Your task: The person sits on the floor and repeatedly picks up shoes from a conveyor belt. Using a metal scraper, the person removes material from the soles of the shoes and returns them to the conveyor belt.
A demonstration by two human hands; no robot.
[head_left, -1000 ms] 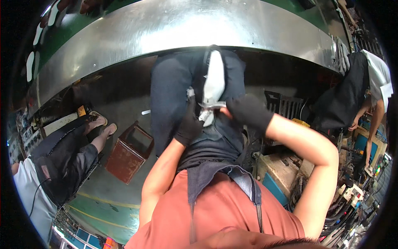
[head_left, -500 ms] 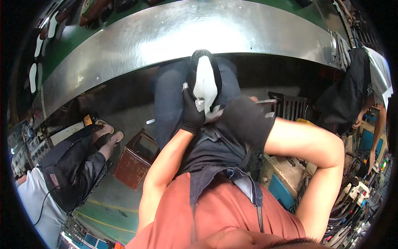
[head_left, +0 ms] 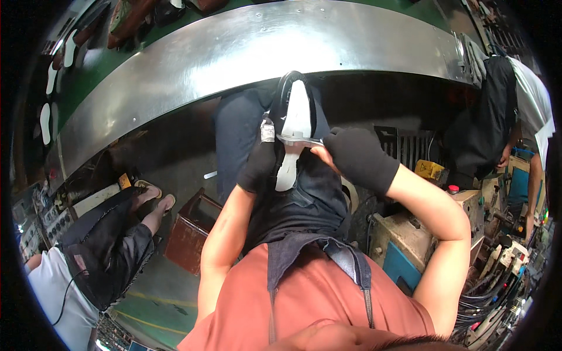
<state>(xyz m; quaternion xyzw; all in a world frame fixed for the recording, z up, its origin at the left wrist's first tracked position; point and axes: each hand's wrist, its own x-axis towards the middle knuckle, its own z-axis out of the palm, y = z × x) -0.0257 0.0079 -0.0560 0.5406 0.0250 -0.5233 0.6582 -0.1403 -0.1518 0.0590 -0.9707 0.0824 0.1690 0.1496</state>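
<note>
A black shoe (head_left: 281,99) with a white insole (head_left: 299,111) lies sole side up across my lap, toe pointing away from me. My left hand (head_left: 261,155), in a black glove with silvery tape around the thumb, is closed on the shoe's left side. Gripped in my black-gloved right hand (head_left: 351,155) is a metal hand tool that looks like pincers (head_left: 304,141). The head of the pincers reaches across the middle of the insole to the shoe's left edge, close to my taped thumb. My right fingers partly hide the handles.
Beyond my knees runs a curved metal bench edge (head_left: 234,52), with shoes and white insoles (head_left: 45,124) at the far left. A brown stool (head_left: 190,234) stands left. Seated people (head_left: 105,245) are on both sides. Machinery (head_left: 410,240) stands at my right.
My right hand has brought the pincers onto the insole, their head now at the shoe's left edge. My left hand has shifted slightly up and left along the shoe, which shows more of its heel end.
</note>
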